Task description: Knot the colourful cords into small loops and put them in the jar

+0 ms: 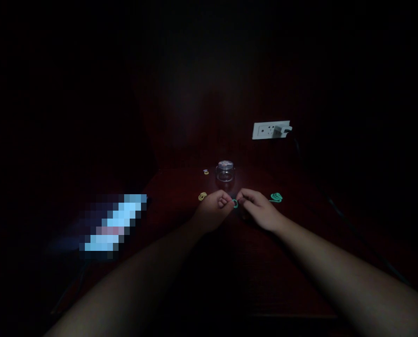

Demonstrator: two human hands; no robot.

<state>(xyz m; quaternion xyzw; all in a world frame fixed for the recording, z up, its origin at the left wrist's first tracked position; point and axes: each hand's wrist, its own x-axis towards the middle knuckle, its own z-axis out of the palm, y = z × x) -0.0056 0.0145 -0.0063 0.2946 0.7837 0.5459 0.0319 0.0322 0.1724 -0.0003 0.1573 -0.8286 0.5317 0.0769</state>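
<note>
A small green ring, looking like an elastic hair tie, is held up between my two hands above the dark red table. My left hand pinches its left side with thumb and forefinger. On the other side, the curled fingertips of my right hand close at the ring's right edge. Just beyond my left hand lies a little pile of yellow rings. To the right of my right hand is a heap of green rings. A clear lidded jar stands behind my hands.
A yellow ring lies with a pale one left of the jar. At left, a lit, pixelated screen glows. The back wall has a socket with a white plug; a dark cable runs along the right. The surroundings are very dark.
</note>
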